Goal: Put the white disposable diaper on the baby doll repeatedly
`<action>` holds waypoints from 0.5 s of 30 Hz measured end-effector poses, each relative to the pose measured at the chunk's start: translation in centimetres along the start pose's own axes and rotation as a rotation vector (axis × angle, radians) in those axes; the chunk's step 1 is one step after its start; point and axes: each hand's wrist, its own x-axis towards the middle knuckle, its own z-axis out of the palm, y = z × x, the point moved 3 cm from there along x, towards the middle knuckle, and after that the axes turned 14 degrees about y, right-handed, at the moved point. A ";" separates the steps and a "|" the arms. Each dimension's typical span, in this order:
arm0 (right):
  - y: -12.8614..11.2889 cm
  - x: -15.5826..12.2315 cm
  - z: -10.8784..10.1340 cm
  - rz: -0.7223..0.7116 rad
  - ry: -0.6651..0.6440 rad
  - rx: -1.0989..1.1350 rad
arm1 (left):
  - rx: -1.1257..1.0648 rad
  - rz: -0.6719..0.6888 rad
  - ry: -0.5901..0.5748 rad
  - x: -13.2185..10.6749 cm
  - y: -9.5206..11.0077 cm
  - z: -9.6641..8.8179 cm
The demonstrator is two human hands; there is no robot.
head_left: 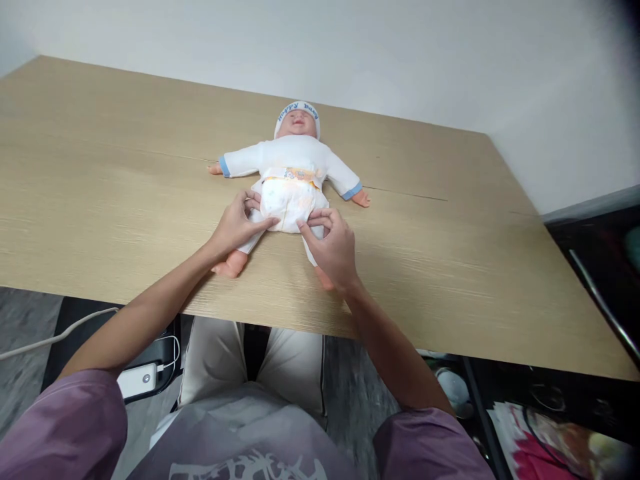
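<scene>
diaper [285, 208] is what i watch through the head camera: it lies over the hips of a doll [293, 153] stretched on its back on the desk [425, 267], its front panel up over the belly and an orange printed band [300, 175] across the top. the doll's head points away from me, its arms are spread wide, and its white-clad legs come out below toward the near edge. on my feed the left hand [245, 217] is at the diaper's left side, thumb along the lower edge by the leg opening and fingers higher up at the hip; thumb and fingers stand apart, but i cannot tell whether that grip nips any material. the right hand [333, 233] is at the opposite leg opening, thumb and fingers close together at the edge; i cannot tell if this grip is pinching it. i judge the step in hand to be adjusting the leg edges, with the diaper already around the doll. to my mind the next move calls for light, even fingertip work on both sides, keeping the front panel centred and the waist undisturbed.
</scene>
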 end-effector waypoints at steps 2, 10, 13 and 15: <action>0.0 0.0 0.0 -0.029 -0.007 -0.044 | 0.072 0.053 -0.022 -0.2 0.8 -0.2; 0.0 0.0 0.6 -0.130 -0.103 -0.074 | -0.023 -0.051 -0.179 0.0 1.0 0.1; 0.5 0.1 0.8 -0.068 -0.117 -0.017 | -0.156 -0.154 -0.205 0.1 1.0 0.3; 0.7 0.1 0.9 -0.006 -0.095 0.029 | -0.240 -0.231 -0.207 0.1 1.1 0.4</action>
